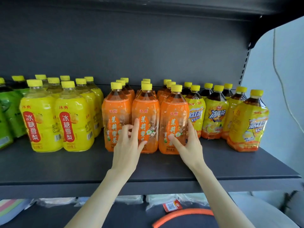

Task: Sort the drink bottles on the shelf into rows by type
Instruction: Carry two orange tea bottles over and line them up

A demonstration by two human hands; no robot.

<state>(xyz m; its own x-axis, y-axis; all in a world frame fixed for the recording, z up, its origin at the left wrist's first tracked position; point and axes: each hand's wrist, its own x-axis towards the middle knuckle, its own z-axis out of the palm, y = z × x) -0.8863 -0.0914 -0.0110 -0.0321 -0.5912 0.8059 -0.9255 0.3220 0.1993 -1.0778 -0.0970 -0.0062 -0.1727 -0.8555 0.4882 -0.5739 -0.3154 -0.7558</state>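
Dark grey shelf [49,165] with a grey back panel, pale wall at the upper right of the frame. All bottles upright, yellow caps. Left edge: green-label bottles [8,112]. Next to them, yellow pear-drink bottles [39,122] in rows running back. Centre: orange-label bottles in three rows front to back, touching side by side: left front orange bottle [115,116], middle front orange bottle [145,112], right front orange bottle [174,116]. Right of frame: iced-tea bottles [215,119], yellow labels, dark liquid, rows less even

Left hand [126,150]: fingers spread, index finger laid straight up the middle front orange bottle's label, thumb lower on the same label, other fingers bent toward the gap beside the left front orange bottle. Touching, not wrapped round

Right hand [189,145]: holds the right front orange bottle, thumb on the label's front, fingers round its right side, against the nearest iced-tea bottle

Bottom of frame: clear-wrapped packets [128,199] on a lower level, a QR tag [171,205], an orange ring [181,214]
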